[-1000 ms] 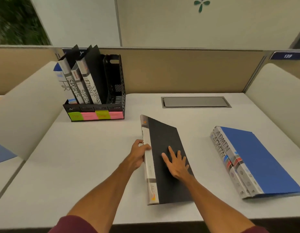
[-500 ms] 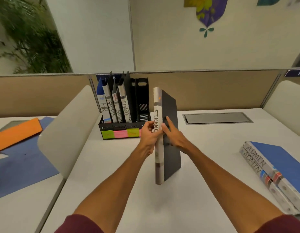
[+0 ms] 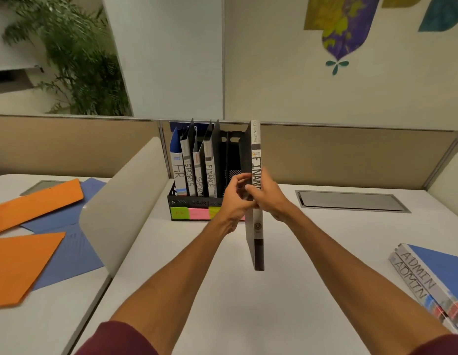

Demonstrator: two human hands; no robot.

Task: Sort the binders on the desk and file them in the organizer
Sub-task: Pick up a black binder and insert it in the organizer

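**A FINANCE binder (image 3: 256, 160) is being held upright just in front of the organizer (image 3: 192, 201).**

Head view: the binder is being gripped at mid-spine by both hands. The left hand (image 3: 235, 201) fingers are being curled round the black cover's edge, and the right hand (image 3: 271, 201) is being wrapped round the spine side. The binder is being kept clear of the tabletop (image 3: 222, 290), at the organizer's right front. Judging from this, its low corner could get caught on the organizer's front wall, or the wrong slot could be entered, because the right-hand dividers are being hidden by the hands.
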